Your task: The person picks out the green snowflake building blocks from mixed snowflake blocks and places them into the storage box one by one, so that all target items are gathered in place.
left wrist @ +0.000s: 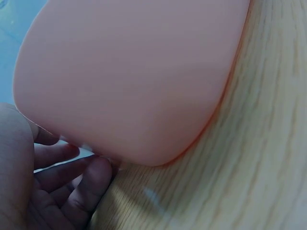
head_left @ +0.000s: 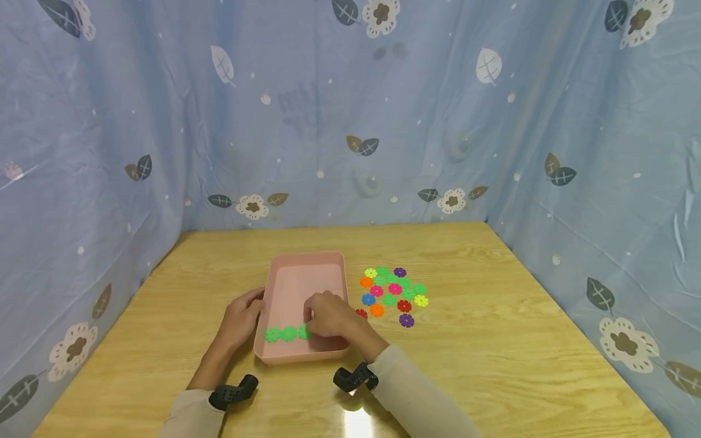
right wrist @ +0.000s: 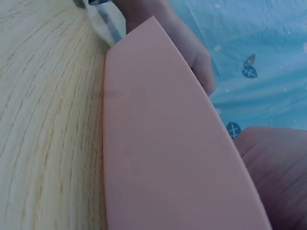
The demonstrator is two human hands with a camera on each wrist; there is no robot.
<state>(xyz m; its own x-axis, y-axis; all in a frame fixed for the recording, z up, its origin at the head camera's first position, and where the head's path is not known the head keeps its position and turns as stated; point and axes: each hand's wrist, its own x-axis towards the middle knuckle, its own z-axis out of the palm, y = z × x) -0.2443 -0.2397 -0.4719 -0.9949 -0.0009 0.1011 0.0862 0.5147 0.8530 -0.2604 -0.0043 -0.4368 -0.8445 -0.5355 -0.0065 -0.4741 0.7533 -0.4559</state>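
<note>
A pink tray lies on the wooden table. My left hand holds its left side, with fingertips at the rim; in the left wrist view, curled fingers rest against the tray wall. Reaching over the tray's right front part, my right hand pinches a green snowflake disc, partly hidden under the fingers. To its left lie two more green snowflake discs, one in the middle and one by the left wall. The right wrist view shows mostly the tray's outer wall, hiding the right fingertips.
Right of the tray, a loose group of snowflake discs lies on the table, among them a blue disc, an orange disc, a purple disc and several green ones. A patterned blue curtain stands behind and along both sides.
</note>
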